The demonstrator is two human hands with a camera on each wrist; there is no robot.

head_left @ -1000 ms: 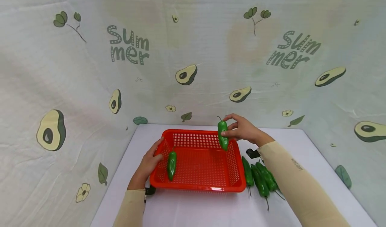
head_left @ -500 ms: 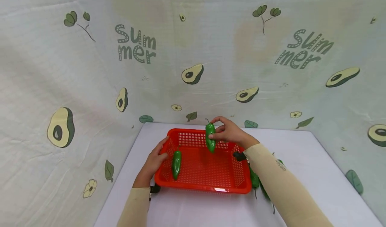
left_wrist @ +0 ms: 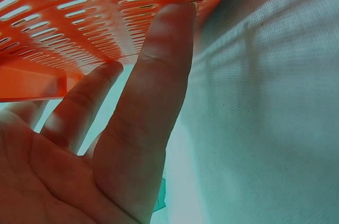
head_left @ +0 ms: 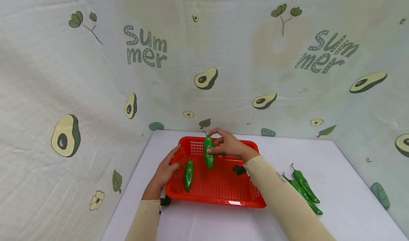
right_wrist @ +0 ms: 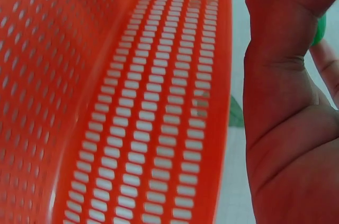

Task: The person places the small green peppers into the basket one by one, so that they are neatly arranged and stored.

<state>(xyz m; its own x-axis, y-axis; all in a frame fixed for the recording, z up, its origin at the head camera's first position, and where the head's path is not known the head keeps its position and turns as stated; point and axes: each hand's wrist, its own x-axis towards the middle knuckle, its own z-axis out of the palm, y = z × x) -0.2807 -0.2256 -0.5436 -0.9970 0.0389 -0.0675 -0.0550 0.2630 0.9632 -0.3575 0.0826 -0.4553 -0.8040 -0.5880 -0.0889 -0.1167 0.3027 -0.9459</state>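
A glossy green chili pepper (head_left: 208, 152) hangs stem up over the red plastic basket (head_left: 220, 202). My right hand (head_left: 230, 145) pinches it between thumb and fingers; in the right wrist view that hand (right_wrist: 291, 97) mostly hides it, beside the slotted basket wall (right_wrist: 153, 81). Inside the basket, a second green chili pepper (head_left: 189, 175) lies along the left side. My left hand (head_left: 164, 171) rests against the basket's left side, fingers straight. In the left wrist view, the left hand's fingers (left_wrist: 151, 86) touch the slotted outer wall (left_wrist: 90, 12).
Several green chili peppers (head_left: 305, 187) lie on the white table (head_left: 338, 205) to the right, partly hidden by the right sleeve (head_left: 281, 194). A white cloth (head_left: 223, 102) printed with avocados rises behind the table and along both sides.
My right hand has carried the pepper left, from the basket's right rim to near its left side. My left hand stays at the basket's side. The view has shifted slightly.
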